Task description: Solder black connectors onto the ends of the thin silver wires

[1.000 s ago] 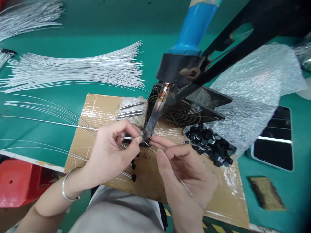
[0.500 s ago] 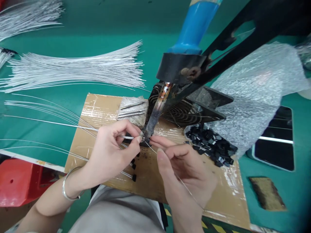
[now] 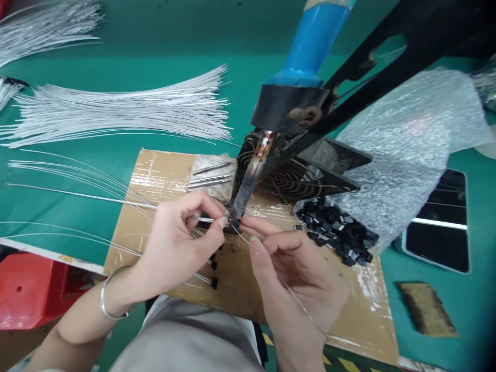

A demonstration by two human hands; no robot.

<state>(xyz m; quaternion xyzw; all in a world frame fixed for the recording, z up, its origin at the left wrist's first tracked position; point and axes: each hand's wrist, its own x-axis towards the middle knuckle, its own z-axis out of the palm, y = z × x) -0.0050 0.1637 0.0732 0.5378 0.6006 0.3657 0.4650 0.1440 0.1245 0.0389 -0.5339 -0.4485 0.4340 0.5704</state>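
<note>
L hand (image 3: 174, 243) fingers pinched on thin silver wire (image 3: 116, 200), R hand (image 3: 294, 268) pinching fine solder strand (image 3: 298, 305); I'd hold both steady w/ joint at fixed blue-handled iron's tip (image 3: 236, 209), over taped cardboard (image 3: 155, 178).

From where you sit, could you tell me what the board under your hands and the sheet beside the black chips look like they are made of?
The board looks like brown cardboard under glossy clear tape, judging by its wrinkled shine. The sheet appears to be translucent bubble wrap, going by its dimpled, glittery surface.
</note>
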